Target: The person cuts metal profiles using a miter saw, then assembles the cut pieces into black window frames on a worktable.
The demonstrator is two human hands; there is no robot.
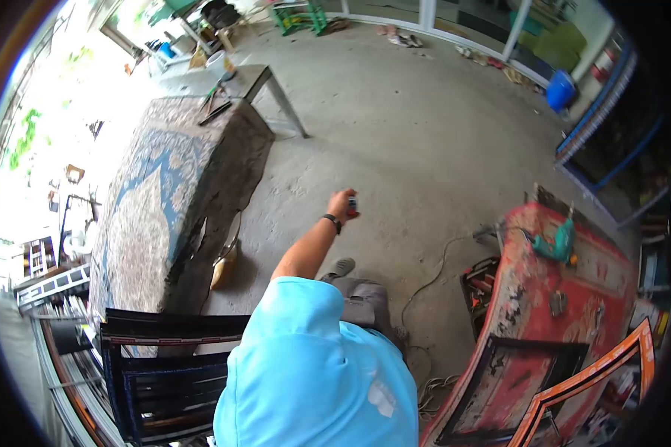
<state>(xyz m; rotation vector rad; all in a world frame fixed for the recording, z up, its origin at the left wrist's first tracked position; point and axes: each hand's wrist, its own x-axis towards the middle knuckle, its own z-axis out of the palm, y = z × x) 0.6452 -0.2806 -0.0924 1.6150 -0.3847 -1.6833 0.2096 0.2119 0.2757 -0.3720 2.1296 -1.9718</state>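
Note:
My left hand (341,204) reaches forward over the concrete floor, with a dark band on the wrist. Its fingers are closed around a small black object (353,205) with a touch of red, perhaps a tape measure, though most of it is covered by the hand. My right hand is out of view. Below the arm, a shoe (343,267) and a dark trouser leg show on the floor.
At left, a patterned carpet (138,223) covers a bench bearing dark tools. At right, a red-covered table (514,298) holds a green drill (555,242), a black frame (492,372) and an orange frame (525,425). A cable (440,272) crosses the floor.

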